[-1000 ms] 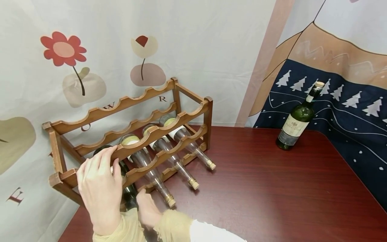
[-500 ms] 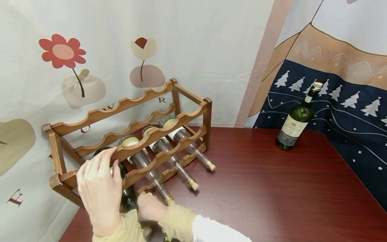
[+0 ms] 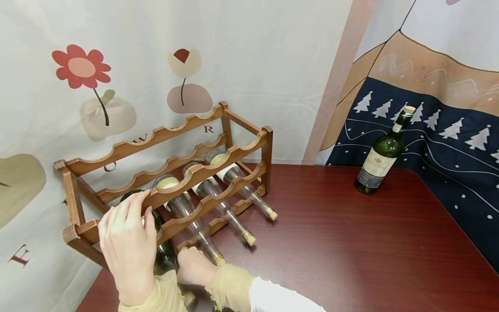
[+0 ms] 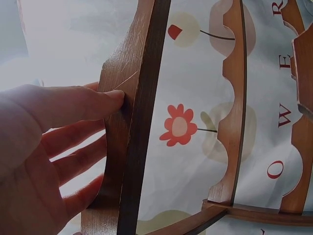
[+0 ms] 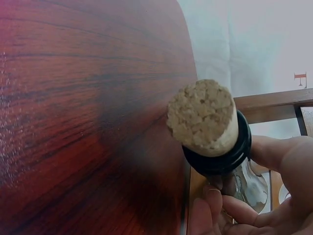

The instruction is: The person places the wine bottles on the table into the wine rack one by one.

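Note:
My left hand [image 3: 128, 242] grips the top front rail of a wooden wine rack [image 3: 171, 195]; in the left wrist view its thumb lies on one side of the rail and the fingers on the other. A dark wine bottle [image 3: 165, 256] lies in the rack's lower left place, partly covered by that hand. My right hand [image 3: 196, 268] holds this bottle by its neck, below the rack's front. In the right wrist view the bottle's cork [image 5: 203, 117] faces the camera, with fingers around the neck behind it. Some right fingers are hidden in the head view.
Three clear corked bottles, the nearest one [image 3: 183, 208] beside the dark bottle, lie in the rack with necks forward. A green bottle [image 3: 380, 160] stands upright at the back right of the red-brown table [image 3: 331, 242]. A printed curtain [image 3: 273, 65] hangs behind.
My right hand has shifted slightly right and turned, and the dark bottle's cork end has come into sight beside the sleeve. My left hand stays on the rail.

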A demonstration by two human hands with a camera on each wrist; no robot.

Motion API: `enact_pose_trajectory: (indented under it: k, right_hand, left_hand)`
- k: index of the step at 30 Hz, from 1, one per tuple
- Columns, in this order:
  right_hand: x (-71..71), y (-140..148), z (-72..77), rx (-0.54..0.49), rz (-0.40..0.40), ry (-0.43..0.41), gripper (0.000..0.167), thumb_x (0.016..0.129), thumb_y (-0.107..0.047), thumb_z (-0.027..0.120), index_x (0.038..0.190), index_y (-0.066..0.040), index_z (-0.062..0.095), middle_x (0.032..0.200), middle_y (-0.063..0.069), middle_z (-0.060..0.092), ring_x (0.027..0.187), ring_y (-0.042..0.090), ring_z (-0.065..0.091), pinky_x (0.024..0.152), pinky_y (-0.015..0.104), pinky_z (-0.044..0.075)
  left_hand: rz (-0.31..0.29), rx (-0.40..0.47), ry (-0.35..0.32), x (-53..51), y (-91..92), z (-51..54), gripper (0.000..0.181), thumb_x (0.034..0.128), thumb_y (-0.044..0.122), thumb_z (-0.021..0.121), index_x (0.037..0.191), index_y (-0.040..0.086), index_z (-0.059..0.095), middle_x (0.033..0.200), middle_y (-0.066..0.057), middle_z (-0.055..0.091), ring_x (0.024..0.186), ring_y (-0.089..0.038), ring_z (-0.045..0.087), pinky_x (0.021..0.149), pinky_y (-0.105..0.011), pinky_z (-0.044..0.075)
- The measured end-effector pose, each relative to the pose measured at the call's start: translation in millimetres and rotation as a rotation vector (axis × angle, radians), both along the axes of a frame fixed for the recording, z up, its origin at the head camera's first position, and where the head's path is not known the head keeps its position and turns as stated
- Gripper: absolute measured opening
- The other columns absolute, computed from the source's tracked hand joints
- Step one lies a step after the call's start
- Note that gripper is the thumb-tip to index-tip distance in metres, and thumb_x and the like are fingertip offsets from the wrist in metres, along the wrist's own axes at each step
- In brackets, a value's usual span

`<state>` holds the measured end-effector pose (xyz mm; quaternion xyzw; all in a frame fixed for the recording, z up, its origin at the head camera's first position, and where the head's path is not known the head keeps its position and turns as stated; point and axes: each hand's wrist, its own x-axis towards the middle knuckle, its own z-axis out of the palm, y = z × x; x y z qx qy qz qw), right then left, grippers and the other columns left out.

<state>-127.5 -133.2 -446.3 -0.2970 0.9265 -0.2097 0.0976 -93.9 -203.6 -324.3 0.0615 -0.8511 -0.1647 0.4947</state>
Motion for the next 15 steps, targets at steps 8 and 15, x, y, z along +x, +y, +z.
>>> enact_pose_trajectory:
  k: [8, 15]
  right_hand:
    - [-0.1, -2.1, -2.7, 0.013, 0.005, 0.025, 0.03, 0.072, -0.022, 0.071, 0.053, -0.016, 0.048, 0.06, -0.003, 0.054, 0.045, 0.009, 0.05, 0.039, 0.021, 0.038]
    - [1.2, -2.4, -2.2, 0.015, 0.001, 0.024, 0.024, 0.069, -0.014, 0.069, 0.055, -0.015, 0.05, 0.059, -0.002, 0.054, 0.044, 0.009, 0.048, 0.037, 0.022, 0.037]
  left_hand:
    - [-0.003, 0.0, 0.003, -0.3, -0.1, 0.2, 0.033, 0.0804, -0.008, 0.063, 0.111, 0.004, 0.066, 0.11, -0.018, 0.066, 0.1, -0.039, 0.058, 0.097, -0.055, 0.037]
    - [-0.004, 0.001, -0.003, 0.2, 0.0, 0.8, 0.034, 0.0801, -0.009, 0.063, 0.112, 0.004, 0.065, 0.11, -0.018, 0.066, 0.1, -0.039, 0.059, 0.097, -0.054, 0.037]
